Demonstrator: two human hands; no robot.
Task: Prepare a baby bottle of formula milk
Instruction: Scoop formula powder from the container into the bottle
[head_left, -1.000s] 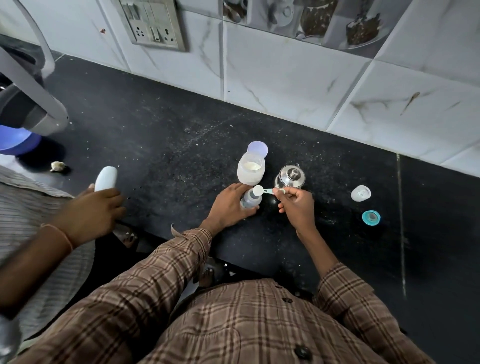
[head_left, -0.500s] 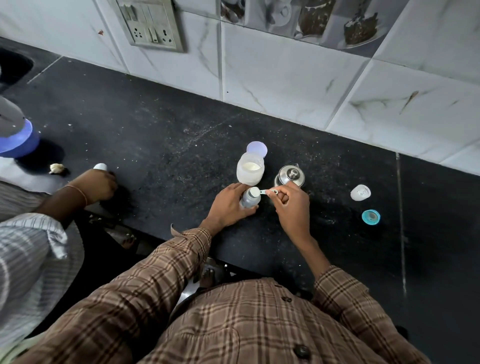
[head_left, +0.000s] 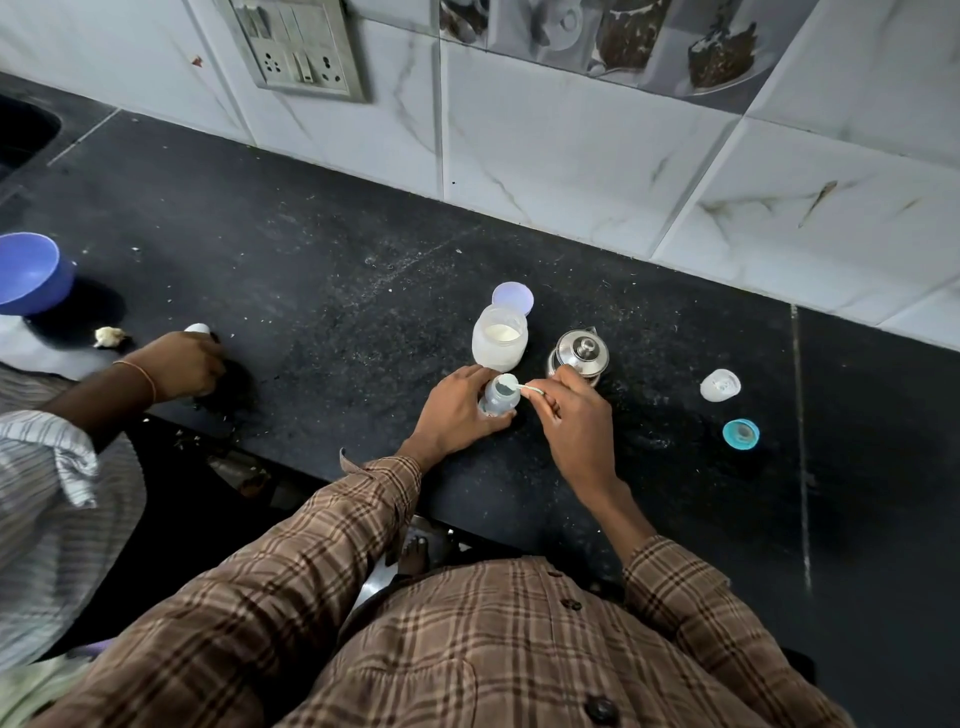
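Left hand (head_left: 457, 410) fingers wrap bottle (head_left: 500, 396) near worktop (head_left: 322, 291) front edge; right hand (head_left: 571, 415) pinches scoop (head_left: 511, 383) over it. One jar (head_left: 500, 344), one kettle (head_left: 582, 354) behind; two caps right.

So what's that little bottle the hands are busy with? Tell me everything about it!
The baby bottle is small, clear and looks like plastic. It stands upright on the black counter, just in front of the bigger powder jar. It has no top on, so its round mouth is open. The left hand grips it round the side. The right hand pinches a little white scoop whose bowl sits right at the bottle's mouth. What is inside the bottle is too hard to see.
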